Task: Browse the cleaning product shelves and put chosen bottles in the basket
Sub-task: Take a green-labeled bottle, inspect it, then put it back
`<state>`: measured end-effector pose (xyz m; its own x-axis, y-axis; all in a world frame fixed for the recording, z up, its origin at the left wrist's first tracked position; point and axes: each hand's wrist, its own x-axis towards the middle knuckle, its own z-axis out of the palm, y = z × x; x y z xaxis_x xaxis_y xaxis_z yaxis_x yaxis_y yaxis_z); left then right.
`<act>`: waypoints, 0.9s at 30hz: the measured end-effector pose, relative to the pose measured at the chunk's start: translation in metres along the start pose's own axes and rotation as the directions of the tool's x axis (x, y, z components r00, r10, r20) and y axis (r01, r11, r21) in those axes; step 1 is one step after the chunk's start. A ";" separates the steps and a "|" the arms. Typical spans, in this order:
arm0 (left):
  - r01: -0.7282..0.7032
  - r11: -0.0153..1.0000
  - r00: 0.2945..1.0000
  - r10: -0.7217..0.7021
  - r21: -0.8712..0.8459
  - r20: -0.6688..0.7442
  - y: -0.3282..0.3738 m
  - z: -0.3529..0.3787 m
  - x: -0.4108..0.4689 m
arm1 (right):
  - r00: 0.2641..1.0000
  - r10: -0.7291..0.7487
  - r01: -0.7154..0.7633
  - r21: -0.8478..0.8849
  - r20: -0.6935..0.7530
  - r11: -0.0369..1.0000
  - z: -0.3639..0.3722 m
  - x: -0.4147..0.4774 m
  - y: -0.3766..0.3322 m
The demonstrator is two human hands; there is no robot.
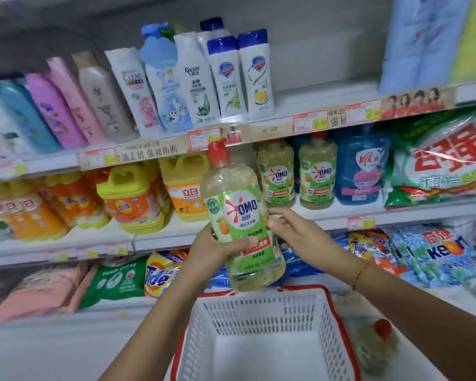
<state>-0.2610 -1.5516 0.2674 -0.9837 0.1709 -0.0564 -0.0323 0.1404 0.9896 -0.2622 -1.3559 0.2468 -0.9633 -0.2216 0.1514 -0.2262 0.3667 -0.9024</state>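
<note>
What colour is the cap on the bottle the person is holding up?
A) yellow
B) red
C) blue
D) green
B: the bottle gripped by the left hand over the basket has a red cap.

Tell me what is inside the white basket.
Nothing shows inside the basket: only its bare white floor and slotted walls. Its near end runs out of frame, so that part is unseen. The OMO bottle is held above its far rim.
</note>
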 end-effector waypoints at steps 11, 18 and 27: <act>-0.326 0.907 0.943 0.292 -0.265 -0.159 0.014 0.002 -0.044 | 0.990 -0.137 0.094 0.827 -0.020 0.555 0.050 -0.041 -0.015; -0.288 0.846 0.954 0.294 -0.448 -0.058 0.017 -0.006 -0.033 | 0.997 -0.060 0.068 0.911 -0.048 0.406 0.054 -0.034 -0.020; -0.300 0.840 0.927 0.368 -0.452 0.069 0.029 -0.022 -0.033 | 0.880 0.084 -0.475 0.866 0.467 0.155 0.056 -0.037 -0.009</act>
<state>-0.2337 -1.5748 0.3008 -0.9119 0.2774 0.3024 0.1876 -0.3738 0.9084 -0.2162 -1.4018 0.2261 -0.7993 -0.5863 -0.1315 0.5475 -0.6205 -0.5614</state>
